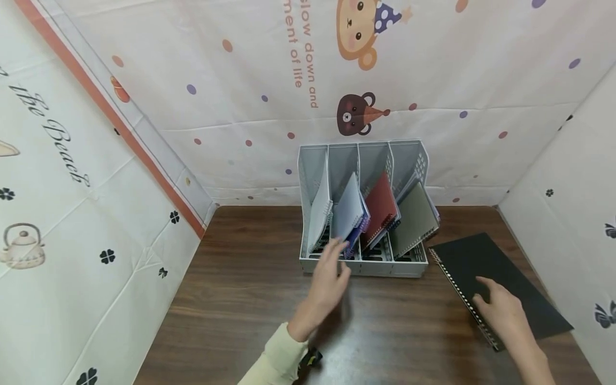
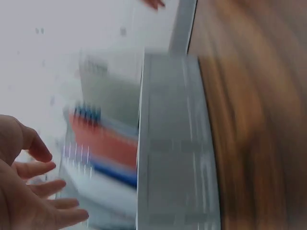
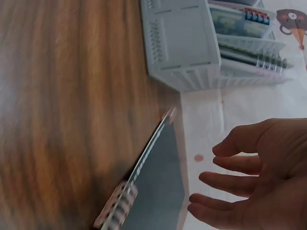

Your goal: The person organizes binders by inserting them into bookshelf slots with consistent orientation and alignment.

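A grey file organizer (image 1: 363, 268) with upright dividers holds several spiral notebooks. A pale notebook (image 1: 319, 216) leans in its leftmost compartment, then a light blue notebook (image 1: 347, 209) with a purple one (image 1: 354, 235) against it. Further right are a red notebook (image 1: 379, 211) and a grey-green notebook (image 1: 413, 220). My left hand (image 1: 328, 283) is at the organizer's front, its fingers loosely extended and holding nothing. On the right, a black spiral notebook (image 1: 488, 262) lies flat on the table. Above it hovers my right hand (image 1: 502, 310), fingers apart and gripping nothing, as the right wrist view shows.
The brown wooden table (image 1: 231, 299) ends at a patterned cloth backdrop (image 1: 250, 160) behind the organizer. Similar cloth walls stand on the left and right. A small dark object (image 1: 314, 357), partly hidden, is beside the left sleeve (image 1: 281, 353).
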